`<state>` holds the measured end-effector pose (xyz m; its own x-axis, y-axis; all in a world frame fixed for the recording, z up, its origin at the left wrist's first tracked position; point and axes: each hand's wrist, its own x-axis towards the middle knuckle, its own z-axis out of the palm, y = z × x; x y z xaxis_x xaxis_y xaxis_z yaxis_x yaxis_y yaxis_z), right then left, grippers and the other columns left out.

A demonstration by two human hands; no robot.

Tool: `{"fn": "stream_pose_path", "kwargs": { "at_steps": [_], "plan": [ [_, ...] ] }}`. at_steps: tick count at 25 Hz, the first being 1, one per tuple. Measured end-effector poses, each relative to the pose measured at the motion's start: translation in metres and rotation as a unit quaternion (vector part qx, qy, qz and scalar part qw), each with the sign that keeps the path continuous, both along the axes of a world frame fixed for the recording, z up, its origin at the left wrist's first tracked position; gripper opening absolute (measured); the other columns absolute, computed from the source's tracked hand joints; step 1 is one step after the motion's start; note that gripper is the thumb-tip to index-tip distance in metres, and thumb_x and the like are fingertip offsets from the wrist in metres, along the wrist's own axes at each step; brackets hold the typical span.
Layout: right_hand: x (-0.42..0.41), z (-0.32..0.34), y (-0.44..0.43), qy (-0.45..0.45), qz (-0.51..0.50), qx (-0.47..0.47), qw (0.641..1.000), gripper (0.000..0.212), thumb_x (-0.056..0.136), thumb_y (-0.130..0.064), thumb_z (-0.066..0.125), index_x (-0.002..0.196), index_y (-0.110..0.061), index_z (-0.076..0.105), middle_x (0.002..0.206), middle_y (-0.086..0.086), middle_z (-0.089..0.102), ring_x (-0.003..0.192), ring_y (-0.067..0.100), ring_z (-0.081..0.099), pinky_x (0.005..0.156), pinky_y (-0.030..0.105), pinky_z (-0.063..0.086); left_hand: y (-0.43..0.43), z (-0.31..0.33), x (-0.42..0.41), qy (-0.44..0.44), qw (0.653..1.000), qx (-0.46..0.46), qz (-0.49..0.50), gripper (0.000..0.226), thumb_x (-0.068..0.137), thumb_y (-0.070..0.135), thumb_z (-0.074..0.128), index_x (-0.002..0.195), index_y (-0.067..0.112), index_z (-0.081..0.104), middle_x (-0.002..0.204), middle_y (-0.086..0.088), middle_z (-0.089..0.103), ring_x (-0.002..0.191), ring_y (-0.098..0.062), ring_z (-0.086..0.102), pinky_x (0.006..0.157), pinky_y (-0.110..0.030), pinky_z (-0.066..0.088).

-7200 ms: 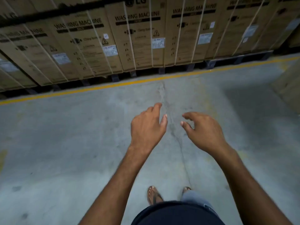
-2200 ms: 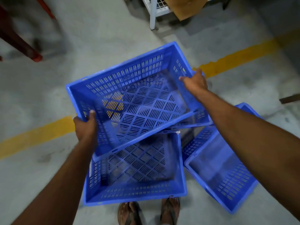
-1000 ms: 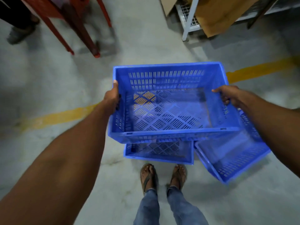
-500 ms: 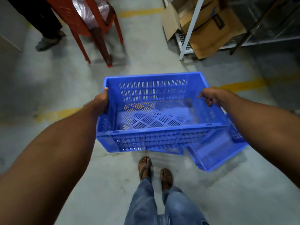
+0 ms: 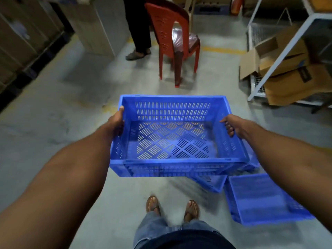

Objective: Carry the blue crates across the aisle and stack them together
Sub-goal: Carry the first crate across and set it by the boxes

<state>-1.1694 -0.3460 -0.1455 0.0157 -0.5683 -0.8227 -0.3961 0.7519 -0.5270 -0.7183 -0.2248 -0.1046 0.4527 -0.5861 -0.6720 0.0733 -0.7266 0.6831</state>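
A blue crate (image 5: 172,141) is held above the concrete floor (image 5: 53,123), its side rims gripped by the left hand (image 5: 115,123) and right hand (image 5: 233,126). Below the right fingers, two more crates (image 5: 260,200) lie blurred, partly hidden. A red chair (image 5: 172,38) stands beyond.

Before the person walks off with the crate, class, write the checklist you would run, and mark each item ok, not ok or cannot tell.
1. Left hand on the crate side rim: ok.
2. Right hand on the opposite rim: ok.
3. Crate held level and empty: ok.
4. Path ahead free: not ok, a red chair and a standing person are ahead.
5. Floor by the feet free: not ok, floor crates lie to the right.
6. Stacking spot in view: cannot tell.
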Motion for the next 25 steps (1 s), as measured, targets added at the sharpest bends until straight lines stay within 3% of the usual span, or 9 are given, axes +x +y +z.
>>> {"fn": "stream_pose_path", "kwargs": {
  "at_steps": [3, 5, 6, 8, 10, 14, 21, 23, 25],
  "plan": [
    [0.072, 0.015, 0.009, 0.042, 0.036, -0.072, 0.996, 0.037, 0.093, -0.016, 0.044, 0.060, -0.019, 0.028, 0.032, -0.003, 0.022, 0.023, 0.012, 0.017, 0.034, 0.012, 0.018, 0.052, -0.001, 0.051, -0.078, 0.994, -0.027, 0.068, 0.075, 0.094, 0.069, 0.041, 0.109, 0.000, 0.067, 0.055, -0.010, 0.045, 0.036, -0.022, 0.044, 0.036, -0.016, 0.032],
    [0.113, 0.020, 0.015, 0.102, 0.055, -0.118, 0.986, 0.030, 0.088, -0.017, 0.051, 0.060, -0.013, 0.040, 0.032, 0.001, 0.030, 0.025, 0.016, 0.027, 0.037, 0.017, 0.025, 0.075, -0.012, 0.084, -0.140, 0.987, -0.003, 0.085, 0.093, 0.086, 0.075, 0.045, 0.117, -0.011, 0.063, 0.070, -0.022, 0.061, 0.055, -0.034, 0.060, 0.048, -0.032, 0.049],
    [0.144, 0.022, 0.024, 0.142, 0.064, -0.140, 0.978, 0.024, 0.085, -0.019, 0.054, 0.063, -0.009, 0.049, 0.037, 0.005, 0.040, 0.030, 0.019, 0.037, 0.039, 0.020, 0.032, 0.093, -0.016, 0.110, -0.187, 0.978, 0.009, 0.097, 0.089, 0.083, 0.072, 0.050, 0.114, -0.010, 0.065, 0.086, -0.027, 0.069, 0.072, -0.040, 0.068, 0.061, -0.041, 0.056],
    [0.202, 0.023, 0.041, 0.213, 0.065, -0.212, 0.952, 0.023, 0.080, -0.024, 0.061, 0.081, -0.003, 0.069, 0.063, 0.013, 0.066, 0.055, 0.027, 0.065, 0.051, 0.029, 0.048, 0.127, -0.019, 0.153, -0.272, 0.956, 0.049, 0.095, 0.064, 0.085, 0.050, 0.059, 0.110, -0.008, 0.066, 0.109, -0.030, 0.069, 0.098, -0.044, 0.069, 0.081, -0.047, 0.057],
    [0.264, 0.021, 0.061, 0.271, 0.085, -0.283, 0.916, 0.036, 0.080, -0.029, 0.067, 0.102, 0.000, 0.071, 0.097, 0.019, 0.074, 0.091, 0.035, 0.072, 0.071, 0.036, 0.056, 0.163, -0.015, 0.190, -0.331, 0.936, 0.057, 0.104, 0.050, 0.088, 0.037, 0.060, 0.110, -0.008, 0.065, 0.113, -0.031, 0.067, 0.105, -0.045, 0.066, 0.087, -0.048, 0.055],
    [0.377, 0.025, 0.100, 0.301, 0.117, -0.346, 0.881, 0.042, 0.077, -0.031, 0.071, 0.105, 0.000, 0.070, 0.108, 0.021, 0.072, 0.102, 0.038, 0.070, 0.081, 0.042, 0.057, 0.220, 0.001, 0.268, -0.396, 0.906, 0.078, 0.128, 0.044, 0.089, 0.031, 0.060, 0.109, -0.007, 0.065, 0.112, -0.032, 0.066, 0.105, -0.048, 0.065, 0.085, -0.048, 0.054],
    [0.537, 0.032, 0.111, 0.239, 0.202, -0.335, 0.888, 0.042, 0.077, -0.026, 0.068, 0.109, 0.000, 0.068, 0.110, 0.022, 0.070, 0.103, 0.038, 0.069, 0.082, 0.040, 0.056, 0.278, 0.016, 0.393, -0.384, 0.896, 0.111, 0.193, 0.043, 0.085, 0.028, 0.060, 0.113, -0.004, 0.066, 0.115, -0.028, 0.067, 0.107, -0.044, 0.065, 0.086, -0.046, 0.055],
    [0.585, 0.033, 0.093, 0.222, 0.247, -0.323, 0.886, 0.040, 0.076, -0.028, 0.069, 0.105, 0.000, 0.069, 0.103, 0.022, 0.071, 0.097, 0.037, 0.070, 0.077, 0.037, 0.055, 0.287, 0.006, 0.433, -0.356, 0.905, 0.128, 0.194, 0.043, 0.085, 0.029, 0.061, 0.113, -0.005, 0.066, 0.112, -0.028, 0.068, 0.104, -0.043, 0.067, 0.083, -0.044, 0.056],
    [0.642, 0.034, 0.071, 0.157, 0.317, -0.270, 0.895, 0.037, 0.072, -0.035, 0.073, 0.086, -0.001, 0.068, 0.077, 0.020, 0.067, 0.069, 0.031, 0.070, 0.059, 0.031, 0.051, 0.290, -0.001, 0.476, -0.286, 0.926, 0.123, 0.212, 0.043, 0.087, 0.036, 0.065, 0.100, -0.004, 0.067, 0.087, -0.024, 0.069, 0.077, -0.037, 0.069, 0.064, -0.036, 0.055]
  ]
}}
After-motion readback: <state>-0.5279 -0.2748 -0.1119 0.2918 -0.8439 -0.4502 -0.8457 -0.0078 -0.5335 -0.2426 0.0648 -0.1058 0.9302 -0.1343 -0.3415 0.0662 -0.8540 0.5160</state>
